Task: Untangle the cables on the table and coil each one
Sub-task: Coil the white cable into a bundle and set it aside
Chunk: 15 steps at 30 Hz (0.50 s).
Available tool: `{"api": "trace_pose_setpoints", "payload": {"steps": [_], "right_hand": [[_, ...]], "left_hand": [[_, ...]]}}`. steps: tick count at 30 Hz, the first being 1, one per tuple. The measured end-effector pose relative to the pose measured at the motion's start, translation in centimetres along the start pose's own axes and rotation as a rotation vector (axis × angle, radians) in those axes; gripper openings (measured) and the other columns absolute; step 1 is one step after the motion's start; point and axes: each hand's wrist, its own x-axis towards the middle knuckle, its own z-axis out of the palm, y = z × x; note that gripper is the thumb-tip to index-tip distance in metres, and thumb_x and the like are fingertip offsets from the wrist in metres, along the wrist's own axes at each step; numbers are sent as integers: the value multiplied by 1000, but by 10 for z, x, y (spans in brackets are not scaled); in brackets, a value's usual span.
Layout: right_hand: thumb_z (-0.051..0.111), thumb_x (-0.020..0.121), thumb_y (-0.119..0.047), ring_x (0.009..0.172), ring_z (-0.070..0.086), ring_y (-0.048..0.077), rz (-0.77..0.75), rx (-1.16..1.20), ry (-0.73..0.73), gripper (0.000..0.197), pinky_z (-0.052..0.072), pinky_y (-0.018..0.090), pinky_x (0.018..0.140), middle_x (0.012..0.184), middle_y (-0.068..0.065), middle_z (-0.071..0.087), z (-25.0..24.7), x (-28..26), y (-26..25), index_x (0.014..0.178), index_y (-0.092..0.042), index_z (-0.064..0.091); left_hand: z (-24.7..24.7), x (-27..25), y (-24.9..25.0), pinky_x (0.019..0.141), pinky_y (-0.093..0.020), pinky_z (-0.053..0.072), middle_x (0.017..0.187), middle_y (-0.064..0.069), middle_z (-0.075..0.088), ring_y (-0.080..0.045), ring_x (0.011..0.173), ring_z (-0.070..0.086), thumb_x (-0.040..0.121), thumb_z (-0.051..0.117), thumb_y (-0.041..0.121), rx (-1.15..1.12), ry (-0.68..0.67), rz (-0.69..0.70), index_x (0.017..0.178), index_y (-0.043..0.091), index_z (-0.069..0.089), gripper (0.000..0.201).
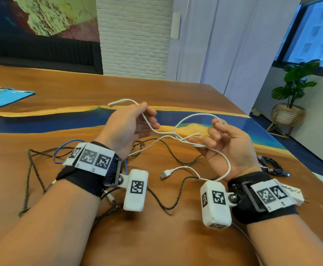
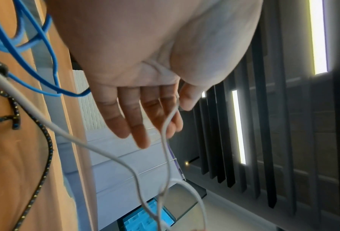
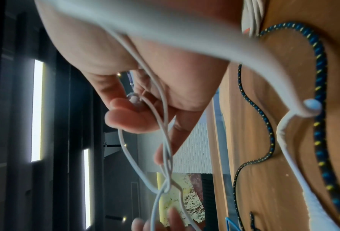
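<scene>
Both hands hold the white cable above the counter, left hand pinching near one plug end, right hand gripping its loops, strands crossing between them, braided cable lying beneath.

The right hand pinches crossed loops of white cable beside a braided cable on the table.
</scene>
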Motion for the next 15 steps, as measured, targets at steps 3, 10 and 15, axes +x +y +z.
{"api": "trace_pose_setpoints", "payload": {"steps": [3,10,15], "right_hand": [[46,105,-22,48,40,12,-26,40,9,19,60,46,78,60,-3,40,2,2,1,103,-15,64],[42,105,-47,48,56,17,-20,-68,69,51,61,44,77,62,1,63,4,3,0,108,-8,75],[42,108,-38,41,29,11,-94,-101,163,35,51,29,52,55,-4,29,-3,5,-10,98,-12,63]], "left_hand": [[7,-3,-3,95,-43,52,108,-4,78,-30,103,74,108,42,41,131,-113,-52,111,11,74,43],[10,-8,-8,48,-29,26,60,-2,49,-21,54,30,84,65,55,362,-380,-70,99,16,82,45],[-10,6,-6,49,-29,14,49,6,35,-16,46,18,95,70,28,282,-47,66,87,17,80,17]]}}
